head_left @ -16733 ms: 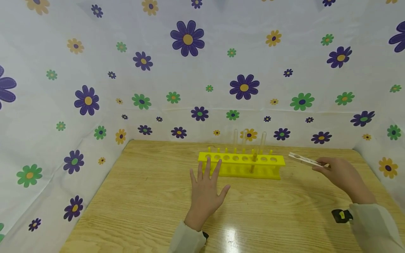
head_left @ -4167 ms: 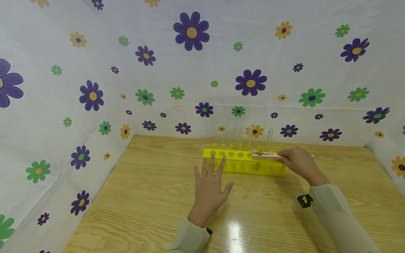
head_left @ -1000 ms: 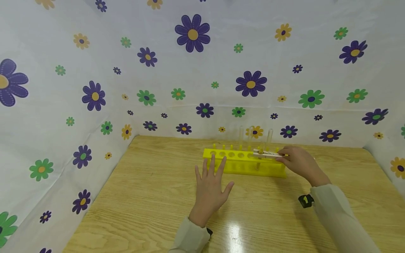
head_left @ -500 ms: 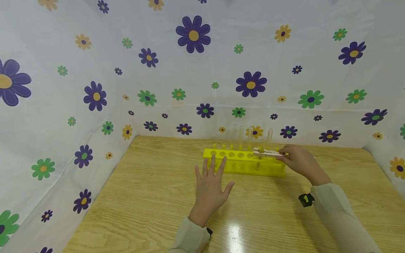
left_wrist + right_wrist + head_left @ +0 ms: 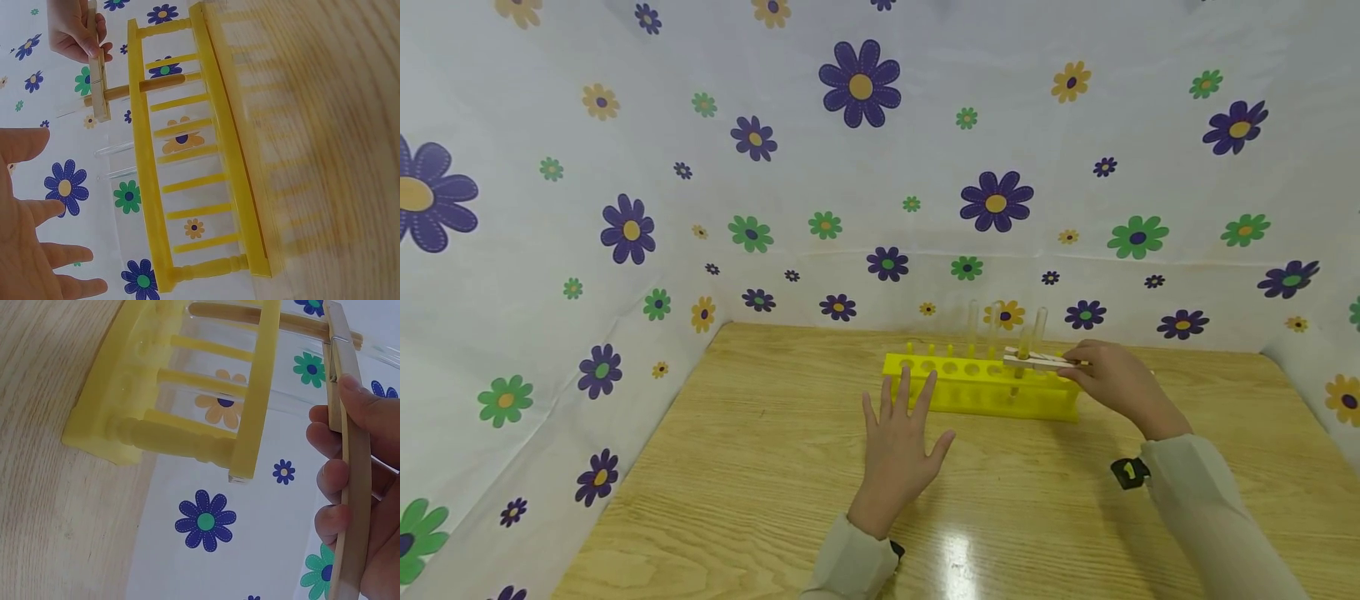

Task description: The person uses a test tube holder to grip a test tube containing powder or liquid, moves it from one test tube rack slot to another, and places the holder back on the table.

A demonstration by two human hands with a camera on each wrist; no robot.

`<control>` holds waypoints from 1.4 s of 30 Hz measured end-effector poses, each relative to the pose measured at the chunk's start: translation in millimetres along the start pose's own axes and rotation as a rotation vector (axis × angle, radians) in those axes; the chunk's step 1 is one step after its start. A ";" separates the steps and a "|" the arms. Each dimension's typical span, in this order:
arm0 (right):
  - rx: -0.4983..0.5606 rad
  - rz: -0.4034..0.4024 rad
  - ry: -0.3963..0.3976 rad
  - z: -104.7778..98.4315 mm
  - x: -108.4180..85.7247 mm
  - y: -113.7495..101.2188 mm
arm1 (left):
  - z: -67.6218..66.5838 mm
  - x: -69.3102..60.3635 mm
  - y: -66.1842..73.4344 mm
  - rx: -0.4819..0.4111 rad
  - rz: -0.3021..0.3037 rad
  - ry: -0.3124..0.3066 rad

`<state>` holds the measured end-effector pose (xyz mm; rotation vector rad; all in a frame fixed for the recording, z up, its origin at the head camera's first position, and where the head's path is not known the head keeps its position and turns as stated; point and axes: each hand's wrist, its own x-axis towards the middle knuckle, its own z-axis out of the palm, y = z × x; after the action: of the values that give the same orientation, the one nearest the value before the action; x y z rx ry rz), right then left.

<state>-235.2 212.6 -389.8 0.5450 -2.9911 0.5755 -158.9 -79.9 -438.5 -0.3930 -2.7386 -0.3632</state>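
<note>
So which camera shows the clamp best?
The right wrist view: it shows the clamp close up, spring included, held in the right hand. The left wrist view shows it smaller, front tip included; the head view shows it smallest, partly hidden by that hand.

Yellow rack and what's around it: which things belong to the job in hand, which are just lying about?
Seemingly part of the job:
wooden clamp, in the right grip
brown-filled tube, between the clamp's arms
yellow rack, the tube through its top

Seemingly just there:
two clear tubes, at the rack's back
flowered cloth, behind
table, underneath
</note>
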 end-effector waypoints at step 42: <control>-0.027 -0.055 0.031 -32.2 3.7 -6.6 | -0.7 0.3 -0.2 0.000 -0.007 -0.018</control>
<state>-237.0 217.5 -357.1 0.6087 -2.9396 0.5345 -159.0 -80.1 -437.9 -0.3889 -2.7581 -0.3625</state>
